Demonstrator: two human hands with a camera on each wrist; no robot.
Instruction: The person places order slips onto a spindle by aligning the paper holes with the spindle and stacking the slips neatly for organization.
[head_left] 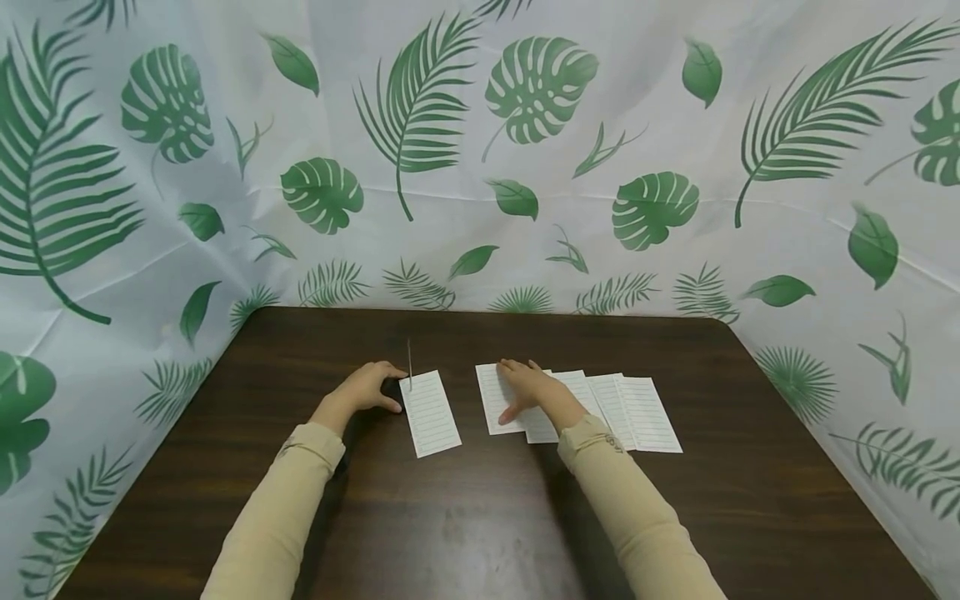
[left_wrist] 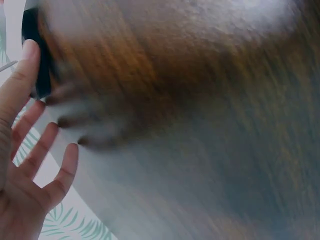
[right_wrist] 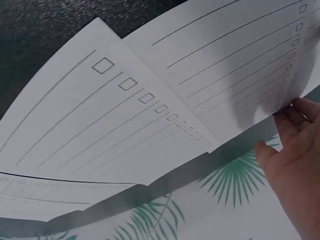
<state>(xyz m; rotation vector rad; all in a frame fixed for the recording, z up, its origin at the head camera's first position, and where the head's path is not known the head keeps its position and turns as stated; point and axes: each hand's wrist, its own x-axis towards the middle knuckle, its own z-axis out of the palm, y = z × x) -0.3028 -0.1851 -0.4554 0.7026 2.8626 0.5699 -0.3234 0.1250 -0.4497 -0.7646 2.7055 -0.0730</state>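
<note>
My left hand (head_left: 363, 389) holds the black base (left_wrist: 38, 52) of a paper spike between thumb and forefinger; the other fingers are spread loosely. Its thin upright rod (head_left: 409, 358) meets a white lined card (head_left: 435, 421) near the card's upper left corner. Whether the rod pierces the card I cannot tell. Further right, my right hand (head_left: 531, 388) rests on the leftmost lined card (head_left: 489, 398) of an overlapping row, its fingers fairly straight. In the right wrist view, its fingertips (right_wrist: 300, 107) touch a card's edge; small checkboxes run along the printed lines.
The other cards of the row (head_left: 651, 415) overlap toward the right. All lie on a dark brown wooden table (head_left: 450, 517) with rounded far corners. A white cloth with green leaf prints (head_left: 450, 242) hangs behind and at both sides.
</note>
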